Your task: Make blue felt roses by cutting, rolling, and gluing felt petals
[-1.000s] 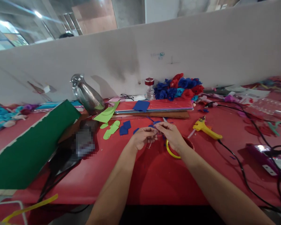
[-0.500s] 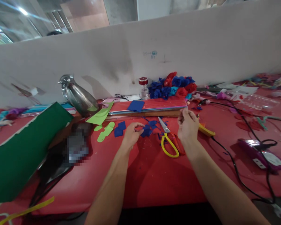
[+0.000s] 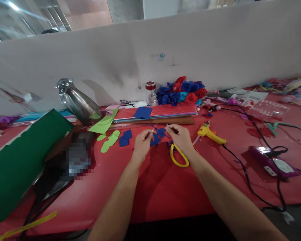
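My left hand is pinched above the red table, its fingertips closed on something small and pale that I cannot make out. Facing it, my right hand is also pinched, with a tiny thing at its fingertips too small to name. Blue paper pieces lie just beyond and between the two hands. Under my right hand are scissors with a yellow handle; their blades are hidden. A yellow glue gun rests to the right of my right hand.
Green paper pieces, a steel jug and a green board are on the left. Behind are a paper stack, a glass jar and fabric-like flowers. A purple power strip with black cables lies right.
My right hand has moved left and down toward my left hand, covering the scissor blades and uncovering the glue gun. My left hand's fingers have closed together. The view has shifted slightly.
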`<state>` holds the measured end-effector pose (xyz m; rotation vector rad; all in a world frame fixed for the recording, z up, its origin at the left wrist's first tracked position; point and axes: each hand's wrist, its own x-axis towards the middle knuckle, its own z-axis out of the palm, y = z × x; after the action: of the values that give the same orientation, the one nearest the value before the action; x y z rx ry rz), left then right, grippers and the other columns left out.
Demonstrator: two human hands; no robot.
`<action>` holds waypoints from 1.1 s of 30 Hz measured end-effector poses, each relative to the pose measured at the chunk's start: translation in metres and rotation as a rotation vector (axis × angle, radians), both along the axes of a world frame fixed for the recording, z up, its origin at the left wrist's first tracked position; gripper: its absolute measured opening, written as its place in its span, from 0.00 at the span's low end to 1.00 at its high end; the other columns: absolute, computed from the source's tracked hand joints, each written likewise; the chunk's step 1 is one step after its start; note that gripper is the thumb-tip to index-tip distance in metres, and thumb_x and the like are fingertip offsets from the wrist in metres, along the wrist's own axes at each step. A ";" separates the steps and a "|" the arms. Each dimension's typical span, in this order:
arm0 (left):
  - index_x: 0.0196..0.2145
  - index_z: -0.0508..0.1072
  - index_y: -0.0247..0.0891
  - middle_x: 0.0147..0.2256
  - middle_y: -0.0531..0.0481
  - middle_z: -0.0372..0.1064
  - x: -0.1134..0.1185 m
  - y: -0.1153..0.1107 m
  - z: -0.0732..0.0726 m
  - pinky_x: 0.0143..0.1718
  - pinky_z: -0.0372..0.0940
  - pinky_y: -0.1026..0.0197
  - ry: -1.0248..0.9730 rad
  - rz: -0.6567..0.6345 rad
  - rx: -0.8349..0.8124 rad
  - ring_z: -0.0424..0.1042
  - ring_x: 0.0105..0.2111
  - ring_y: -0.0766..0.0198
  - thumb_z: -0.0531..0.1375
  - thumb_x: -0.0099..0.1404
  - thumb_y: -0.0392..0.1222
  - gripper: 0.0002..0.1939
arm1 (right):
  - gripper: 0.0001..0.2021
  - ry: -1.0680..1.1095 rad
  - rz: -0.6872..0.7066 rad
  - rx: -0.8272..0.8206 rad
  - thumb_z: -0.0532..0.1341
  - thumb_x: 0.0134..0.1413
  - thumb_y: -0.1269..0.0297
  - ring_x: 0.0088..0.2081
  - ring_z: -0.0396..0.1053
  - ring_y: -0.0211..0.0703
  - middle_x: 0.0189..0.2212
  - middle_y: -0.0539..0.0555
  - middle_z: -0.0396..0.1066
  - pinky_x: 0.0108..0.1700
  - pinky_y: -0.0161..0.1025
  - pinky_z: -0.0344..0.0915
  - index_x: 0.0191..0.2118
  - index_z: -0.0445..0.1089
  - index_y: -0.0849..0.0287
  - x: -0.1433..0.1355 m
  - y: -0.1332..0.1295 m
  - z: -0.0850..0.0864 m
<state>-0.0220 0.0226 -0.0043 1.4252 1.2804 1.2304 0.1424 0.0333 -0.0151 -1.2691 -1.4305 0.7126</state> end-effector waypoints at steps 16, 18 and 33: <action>0.25 0.71 0.37 0.20 0.56 0.64 -0.031 0.021 -0.005 0.26 0.54 0.66 -0.287 0.340 -0.117 0.60 0.23 0.70 0.62 0.52 0.39 0.04 | 0.09 -0.893 -0.064 -0.056 0.57 0.56 0.68 0.44 0.63 0.53 0.37 0.59 0.75 0.44 0.46 0.56 0.32 0.75 0.56 -0.011 0.006 -0.021; 0.25 0.72 0.37 0.20 0.56 0.64 -0.031 0.020 -0.005 0.25 0.53 0.66 -0.290 0.322 -0.126 0.60 0.22 0.71 0.63 0.51 0.40 0.05 | 0.08 -0.766 -0.071 -0.044 0.57 0.54 0.70 0.42 0.64 0.51 0.35 0.59 0.74 0.46 0.46 0.56 0.29 0.73 0.57 -0.008 0.009 -0.021; 0.28 0.75 0.35 0.13 0.62 0.54 -0.003 0.003 0.001 0.17 0.38 0.67 -0.524 -0.091 -0.350 0.43 0.13 0.78 0.72 0.41 0.53 0.21 | 0.20 0.627 0.327 -0.479 0.74 0.26 0.55 0.25 0.63 0.35 0.22 0.47 0.70 0.30 0.35 0.60 0.27 0.68 0.57 -0.016 -0.001 -0.004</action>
<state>-0.0245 0.0255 -0.0034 0.8275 0.9905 1.1501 0.1265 0.0325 -0.0193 -1.0181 -0.9725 1.5898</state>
